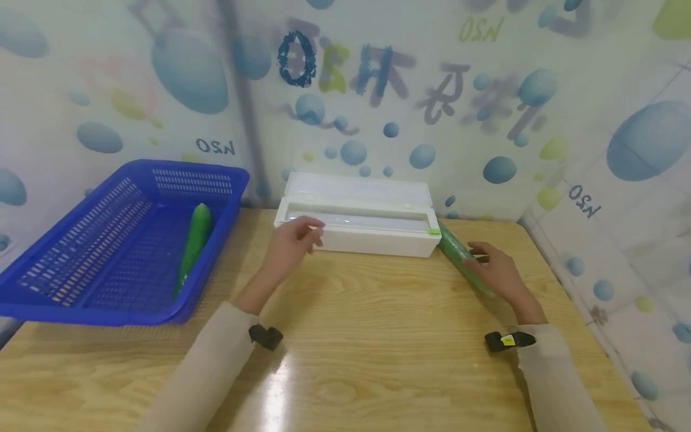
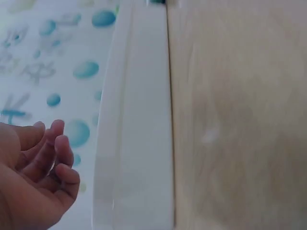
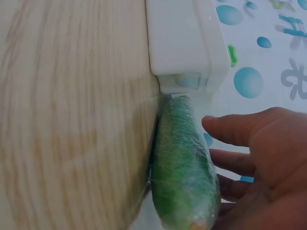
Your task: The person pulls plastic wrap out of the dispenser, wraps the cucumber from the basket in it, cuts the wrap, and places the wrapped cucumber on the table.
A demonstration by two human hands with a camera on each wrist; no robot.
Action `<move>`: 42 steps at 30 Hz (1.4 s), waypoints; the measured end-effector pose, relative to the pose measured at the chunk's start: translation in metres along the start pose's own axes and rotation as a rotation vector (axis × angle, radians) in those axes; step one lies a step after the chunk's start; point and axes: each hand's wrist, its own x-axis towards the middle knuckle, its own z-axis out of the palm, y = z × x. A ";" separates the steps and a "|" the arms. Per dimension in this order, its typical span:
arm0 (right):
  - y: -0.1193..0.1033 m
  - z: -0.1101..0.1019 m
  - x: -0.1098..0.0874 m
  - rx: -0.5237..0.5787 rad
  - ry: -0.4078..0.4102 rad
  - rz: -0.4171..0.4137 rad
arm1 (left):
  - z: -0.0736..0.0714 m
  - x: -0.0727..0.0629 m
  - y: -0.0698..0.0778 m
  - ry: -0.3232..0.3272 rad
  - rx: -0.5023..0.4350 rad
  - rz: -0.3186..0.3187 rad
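Observation:
A white cling film dispenser sits at the back of the table with its lid raised. My left hand hovers by the dispenser's left front, fingers loosely bent and nothing in them; the left wrist view also shows this hand empty. At the dispenser's right end lies a cucumber wrapped in clear film. My right hand is beside it, fingers relaxed. In the right wrist view the thumb stands apart from the wrapped cucumber, and whether the other fingers touch it is hidden.
A blue plastic basket stands on the left of the wooden table, with one green cucumber inside. A green cutter slide is at the dispenser's right end. Patterned walls border the table behind and on the right.

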 end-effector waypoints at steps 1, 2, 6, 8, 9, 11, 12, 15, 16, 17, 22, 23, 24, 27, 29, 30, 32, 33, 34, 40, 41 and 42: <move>0.000 -0.001 0.000 0.004 -0.008 0.008 | -0.007 0.005 -0.001 0.038 0.038 0.003; 0.000 -0.001 0.001 0.008 -0.014 0.013 | -0.013 0.010 -0.003 0.067 0.064 0.008; 0.002 -0.001 0.003 0.009 -0.035 0.021 | -0.028 0.026 -0.008 0.126 0.130 -0.021; 0.002 -0.001 0.003 0.007 -0.040 0.026 | -0.030 0.033 -0.010 0.132 0.147 -0.026; 0.003 -0.002 0.003 0.004 -0.040 0.027 | -0.031 0.036 -0.011 0.132 0.164 -0.023; 0.003 -0.003 0.003 0.004 -0.039 0.028 | -0.030 0.044 -0.014 0.126 0.202 0.008; 0.003 -0.003 0.003 0.006 -0.038 0.025 | -0.030 0.048 -0.015 0.112 0.226 0.025; -0.002 -0.005 0.004 0.009 -0.020 0.002 | -0.030 0.058 -0.017 0.021 0.333 0.051; -0.004 -0.006 0.005 0.012 -0.009 -0.008 | -0.030 0.061 -0.018 -0.020 0.378 0.050; -0.006 -0.007 0.006 0.009 0.003 -0.019 | -0.030 0.064 -0.018 -0.067 0.423 0.047; -0.017 -0.007 0.009 0.019 0.064 -0.082 | -0.029 0.073 -0.016 -0.243 0.633 0.039; -0.020 -0.007 0.010 0.023 0.074 -0.094 | -0.028 0.075 -0.016 -0.261 0.668 0.049; -0.022 -0.007 0.011 0.029 0.080 -0.105 | -0.028 0.076 -0.015 -0.274 0.703 0.062; -0.028 -0.008 0.011 0.042 0.099 -0.119 | -0.025 0.079 -0.012 -0.317 0.795 0.136; -0.033 -0.008 0.011 0.049 0.103 -0.127 | -0.024 0.079 -0.012 -0.351 0.843 0.181; -0.035 -0.008 0.011 0.052 0.103 -0.130 | -0.023 0.078 -0.012 -0.366 0.863 0.202; -0.039 -0.008 0.011 0.054 0.105 -0.140 | -0.022 0.079 -0.013 -0.392 0.883 0.224; -0.041 -0.008 0.012 0.055 0.105 -0.146 | -0.022 0.079 -0.013 -0.402 0.883 0.224; -0.043 -0.008 0.012 0.052 0.105 -0.151 | -0.021 0.079 -0.014 -0.410 0.885 0.224; -0.052 -0.008 0.018 0.035 0.113 -0.172 | -0.018 0.079 -0.014 -0.396 0.871 0.256; -0.054 -0.009 0.019 0.036 0.114 -0.178 | -0.017 0.079 -0.013 -0.386 0.866 0.266; -0.057 -0.009 0.021 0.032 0.113 -0.185 | -0.017 0.079 -0.013 -0.374 0.862 0.274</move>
